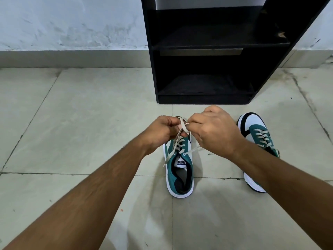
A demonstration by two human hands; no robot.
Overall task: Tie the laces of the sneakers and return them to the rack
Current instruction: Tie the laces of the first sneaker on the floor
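A teal, white and black sneaker point(180, 170) stands on the floor tiles with its toe toward the rack. Its off-white laces point(181, 134) rise from the eyelets into both hands. My left hand point(162, 131) pinches one lace strand above the shoe's front. My right hand point(214, 129) grips the other strand, which is looped around a finger between the two hands. A loose lace end hangs over the shoe's left side. The second sneaker point(255, 134) sits to the right, partly hidden by my right forearm, with its laces crossed in the eyelets.
A black shoe rack point(203, 46) stands against the wall just beyond the shoes, with two shelves showing nothing on them. Pale floor tiles point(81, 123) spread out to the left. A scuffed whitish wall point(72, 24) runs behind.
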